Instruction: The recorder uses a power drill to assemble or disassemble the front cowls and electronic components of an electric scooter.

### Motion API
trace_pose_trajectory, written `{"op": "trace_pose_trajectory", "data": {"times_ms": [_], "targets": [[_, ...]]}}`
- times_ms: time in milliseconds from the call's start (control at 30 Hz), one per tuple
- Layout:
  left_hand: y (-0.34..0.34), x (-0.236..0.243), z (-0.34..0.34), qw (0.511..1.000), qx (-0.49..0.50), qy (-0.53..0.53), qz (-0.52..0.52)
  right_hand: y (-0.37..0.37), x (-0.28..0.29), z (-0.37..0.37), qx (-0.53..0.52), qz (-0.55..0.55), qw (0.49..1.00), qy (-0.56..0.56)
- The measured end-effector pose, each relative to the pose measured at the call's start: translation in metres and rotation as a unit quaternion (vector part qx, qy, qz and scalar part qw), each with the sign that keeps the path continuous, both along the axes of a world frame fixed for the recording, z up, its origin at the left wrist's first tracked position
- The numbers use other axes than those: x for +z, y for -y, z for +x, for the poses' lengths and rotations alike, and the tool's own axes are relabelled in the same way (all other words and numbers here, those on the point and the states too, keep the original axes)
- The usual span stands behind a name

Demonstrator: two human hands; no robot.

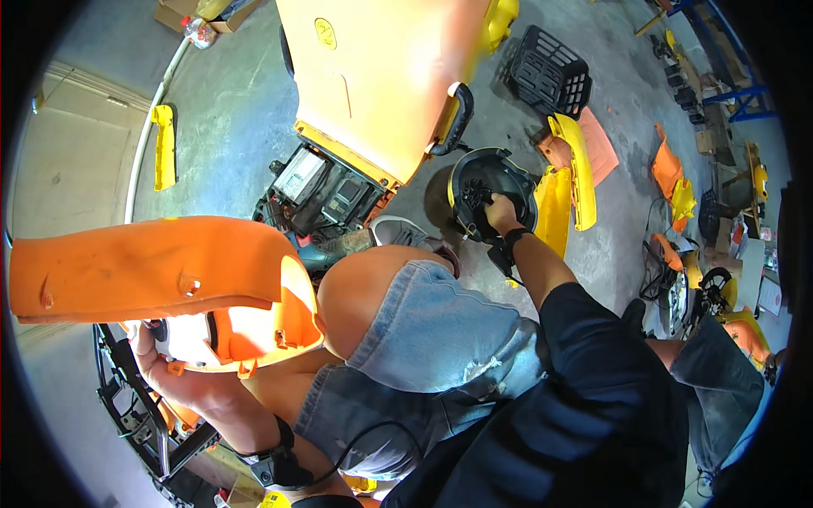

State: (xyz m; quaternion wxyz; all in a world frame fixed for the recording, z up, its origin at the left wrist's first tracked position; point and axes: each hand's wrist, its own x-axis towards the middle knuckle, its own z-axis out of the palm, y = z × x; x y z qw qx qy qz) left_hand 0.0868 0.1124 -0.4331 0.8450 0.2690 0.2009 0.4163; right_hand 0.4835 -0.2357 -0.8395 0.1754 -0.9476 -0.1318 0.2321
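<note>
At the left, a curved orange plastic panel with small holes rests over my lap. My left hand grips it from below, fingers closed at its inner side near a dark round part. My right hand reaches down into a black bowl-shaped container, which looks like an upturned helmet with a yellow rim. Its fingers are curled into a pile of small dark pieces, probably screws. The fingertips are partly hidden there, so what they pinch does not show.
Ahead stands a large orange body with exposed electrical parts beneath it. Yellow panels and a black crate lie on the floor at right. A black metal frame is at lower left. Another person's leg shows at right.
</note>
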Motion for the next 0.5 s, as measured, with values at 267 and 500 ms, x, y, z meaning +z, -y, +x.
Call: {"op": "trace_pose_trajectory", "data": {"times_ms": [267, 500], "targets": [[-0.001, -0.002, -0.009, 0.999, 0.028, -0.031, 0.018, -0.023, 0.007, 0.003, -0.051, -0.044, 0.998, 0.002], [0.001, -0.004, -0.007, 0.996, 0.061, -0.055, 0.035, -0.021, 0.000, 0.008, -0.040, -0.054, 0.997, -0.046]]}}
